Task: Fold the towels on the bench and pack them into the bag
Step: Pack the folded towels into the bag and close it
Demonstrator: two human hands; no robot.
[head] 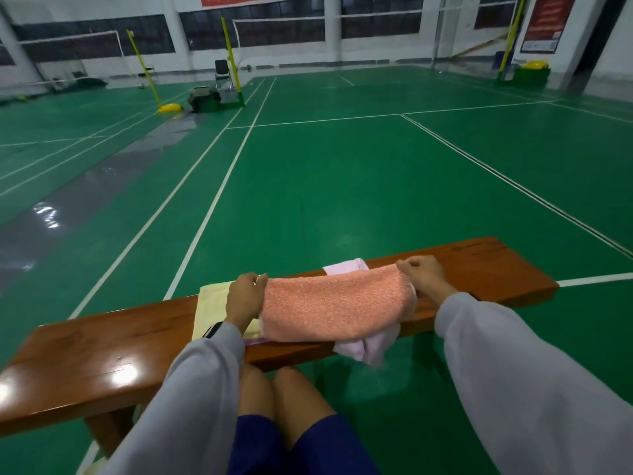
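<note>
Three towels lie on the brown wooden tabletop [102, 354], and the orange towel [337, 303] is on top, stretched sideways between both hands. The left hand [245, 296] grips the orange towel's left end, its fingers [251, 277] curled over the far edge. The right hand [423, 274] holds the orange towel's far right corner, fingers bent and closed on the cloth, knuckles up. The towel's near edge sags toward the front edge of the tabletop.

Under the orange towel lies a pink towel [370, 347]. One corner of it shows just beyond the orange towel's far edge. A rumpled part hangs off the tabletop below the orange towel's near right corner. Left of the orange towel, partly under the left hand, a pale yellow towel [212, 296] lies flat.

Grey sleeves [191, 389] cover both forearms on the near side of the orange towel. Bare knees [274, 389] and dark blue shorts [308, 447] show below it.

Beyond the orange towel spreads a green court floor [342, 183] with white lines. Far off to its upper left stand a yellow net post [230, 56] and a dark chair [222, 72].
</note>
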